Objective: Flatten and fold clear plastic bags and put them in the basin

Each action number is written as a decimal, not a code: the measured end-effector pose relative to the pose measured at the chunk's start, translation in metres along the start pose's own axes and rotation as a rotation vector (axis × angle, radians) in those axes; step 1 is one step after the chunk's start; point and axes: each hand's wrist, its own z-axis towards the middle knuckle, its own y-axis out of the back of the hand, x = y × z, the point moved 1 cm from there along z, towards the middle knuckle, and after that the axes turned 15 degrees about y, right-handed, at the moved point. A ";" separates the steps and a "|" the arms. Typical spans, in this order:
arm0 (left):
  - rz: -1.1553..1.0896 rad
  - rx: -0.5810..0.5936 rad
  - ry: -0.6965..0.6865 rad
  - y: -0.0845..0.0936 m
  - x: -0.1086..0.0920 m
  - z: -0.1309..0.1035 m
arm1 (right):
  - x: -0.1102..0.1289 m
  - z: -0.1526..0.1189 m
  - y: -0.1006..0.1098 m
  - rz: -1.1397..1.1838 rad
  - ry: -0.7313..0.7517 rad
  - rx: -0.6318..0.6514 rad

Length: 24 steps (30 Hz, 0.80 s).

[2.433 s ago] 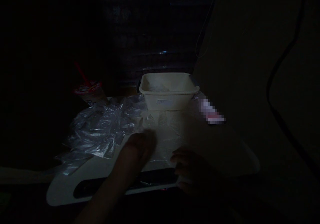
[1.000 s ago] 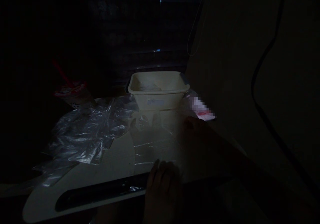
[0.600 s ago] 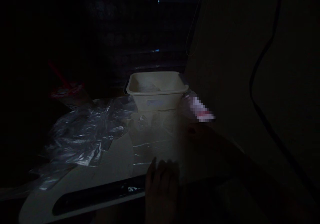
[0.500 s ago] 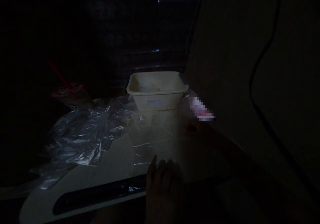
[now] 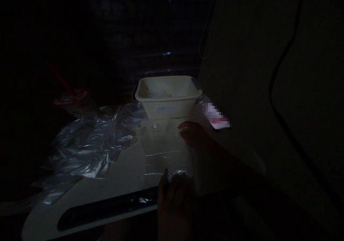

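Note:
A clear plastic bag lies flat on a pale board in front of me, with creases catching the light. My left hand is at the bag's near edge, fingers curled together over it. Near the bag's upper right corner is my right hand, its thumb and forefinger slightly apart; whether they touch the plastic is hard to tell in the dark. Behind the bag stands a cream plastic tub, with some whitish, clear material inside.
A heap of crumpled clear plastic bags covers the left side. Behind it is a drink cup with a red straw. A blurred-out pink and white packet lies right of the tub. A dark slot crosses the board's front.
My right hand has moved left, from beside the packet onto the bag's upper right area. My left hand stays at the near edge, slightly lower. The tub and heap have not moved.

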 end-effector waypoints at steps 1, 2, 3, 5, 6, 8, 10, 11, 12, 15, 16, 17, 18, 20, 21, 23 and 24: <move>0.012 0.027 0.008 0.000 0.000 0.000 | -0.001 0.002 -0.004 -0.024 0.017 0.008; 0.024 0.049 0.014 0.000 0.000 -0.001 | -0.003 0.004 -0.007 -0.051 0.030 0.015; 0.032 0.065 0.014 0.000 0.000 -0.002 | -0.005 0.006 -0.011 -0.078 0.040 0.019; 0.033 0.063 0.009 -0.001 0.001 -0.004 | -0.009 0.009 -0.018 -0.116 0.049 0.021; 0.027 0.047 0.002 -0.002 0.003 -0.005 | -0.011 0.010 -0.021 -0.127 0.052 0.022; 0.024 0.023 -0.011 -0.003 0.006 -0.006 | -0.014 0.011 -0.026 -0.140 0.057 0.026; 0.032 0.052 -0.009 -0.002 0.010 -0.006 | -0.016 0.010 -0.029 -0.143 0.059 0.032; 0.030 0.080 -0.006 -0.001 0.011 -0.005 | -0.016 0.010 -0.029 -0.141 0.058 0.037; 0.022 0.110 0.000 0.002 0.012 -0.004 | -0.017 0.010 -0.028 -0.137 0.055 0.042; -0.011 0.170 0.044 0.012 0.010 0.001 | -0.018 0.010 -0.025 -0.118 0.048 0.052; -0.004 0.174 0.061 0.015 0.009 0.002 | -0.019 0.010 -0.024 -0.109 0.045 0.055; 0.019 0.187 0.065 0.017 0.008 0.003 | -0.020 0.011 -0.024 -0.099 0.043 0.058; 0.053 0.203 0.066 0.017 0.006 0.004 | -0.022 0.011 -0.023 -0.090 0.041 0.060; 0.119 0.207 0.070 0.016 0.004 0.005 | -0.023 0.012 -0.022 -0.077 0.040 0.061; 0.134 0.187 0.078 0.014 0.003 0.004 | -0.023 0.011 -0.021 -0.072 0.042 0.056; 0.130 0.146 0.114 0.011 0.003 0.004 | -0.022 0.009 -0.015 -0.090 0.066 0.027; 0.120 0.150 0.136 0.011 0.003 0.004 | -0.021 0.006 -0.010 -0.121 0.087 0.009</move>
